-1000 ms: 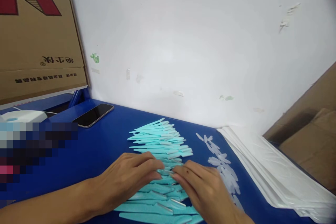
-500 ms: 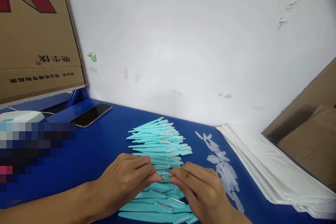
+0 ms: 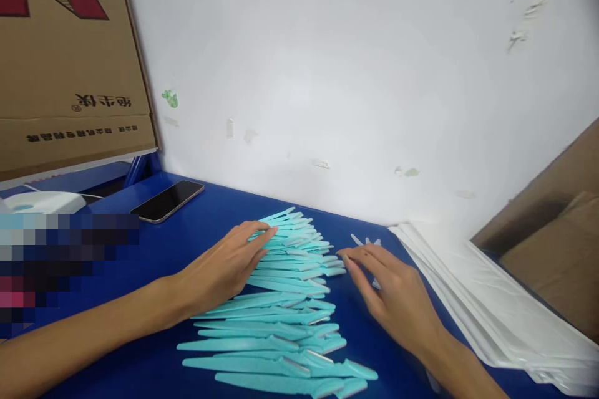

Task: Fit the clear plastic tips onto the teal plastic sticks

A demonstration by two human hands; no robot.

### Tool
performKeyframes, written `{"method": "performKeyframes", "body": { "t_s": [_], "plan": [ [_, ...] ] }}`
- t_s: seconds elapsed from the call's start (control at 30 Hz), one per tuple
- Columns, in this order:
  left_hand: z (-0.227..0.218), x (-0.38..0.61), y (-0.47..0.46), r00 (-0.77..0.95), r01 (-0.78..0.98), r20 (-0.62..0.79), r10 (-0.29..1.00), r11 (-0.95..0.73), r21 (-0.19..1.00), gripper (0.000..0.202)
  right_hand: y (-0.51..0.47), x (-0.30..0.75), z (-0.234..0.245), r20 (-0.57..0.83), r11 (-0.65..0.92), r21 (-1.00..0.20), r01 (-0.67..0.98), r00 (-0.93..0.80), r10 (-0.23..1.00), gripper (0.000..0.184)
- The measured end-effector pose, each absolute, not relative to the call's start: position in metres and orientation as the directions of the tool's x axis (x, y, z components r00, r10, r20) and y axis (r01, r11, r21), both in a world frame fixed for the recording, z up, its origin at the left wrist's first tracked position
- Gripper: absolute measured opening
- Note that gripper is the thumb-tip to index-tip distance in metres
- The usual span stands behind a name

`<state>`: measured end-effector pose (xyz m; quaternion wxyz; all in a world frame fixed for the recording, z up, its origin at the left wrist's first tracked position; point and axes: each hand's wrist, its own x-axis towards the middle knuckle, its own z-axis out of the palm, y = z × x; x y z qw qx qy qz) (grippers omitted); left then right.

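Grip: left hand (image 3: 229,262) part-closed at far end of turquoise razors (image 3: 271,313) on bench (image 3: 178,237); right hand (image 3: 397,293) pinched alongside. Can't tell either hold. Likely light, stiff; take handles (image 3: 238,345).

A white wall (image 3: 299,75), dotted with peeling scraps (image 3: 321,163), is rising beyond the blue worktop (image 3: 196,215) and catching soft light; a printed carton (image 3: 70,62) is standing far left, brown cardboard (image 3: 552,249) at right.
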<state>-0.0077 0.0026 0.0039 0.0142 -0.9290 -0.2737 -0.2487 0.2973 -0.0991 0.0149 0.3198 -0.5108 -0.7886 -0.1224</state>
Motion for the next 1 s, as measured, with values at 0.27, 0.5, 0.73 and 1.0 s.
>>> {"method": "performKeyframes", "body": {
  "t_s": [0.27, 0.5, 0.73, 1.0],
  "plan": [
    [0.017, -0.007, -0.017, 0.863, 0.341, 0.332, 0.381, -0.924, 0.174, 0.014, -0.095, 0.311, 0.021, 0.466, 0.515, -0.091, 0.852, -0.421, 0.778, 0.015],
    [0.014, -0.006, -0.014, 0.865, 0.342, 0.286, 0.411, -0.903, 0.261, 0.011, -0.095, 0.318, 0.025, 0.451, 0.462, 0.003, 0.887, -0.414, 0.791, 0.02],
    [0.009, -0.001, -0.017, 0.871, 0.386, 0.275, 0.406, -0.914, 0.126, 0.022, -0.094, 0.355, 0.037, 0.282, 0.222, 0.011, 0.975, -0.216, 0.935, 0.017],
    [0.005, 0.003, -0.015, 0.798, 0.421, 0.374, 0.473, -0.881, 0.215, 0.025, -0.093, 0.374, 0.031, 0.135, 0.208, -0.17, 0.963, -0.187, 0.973, 0.007]
  ]
}}
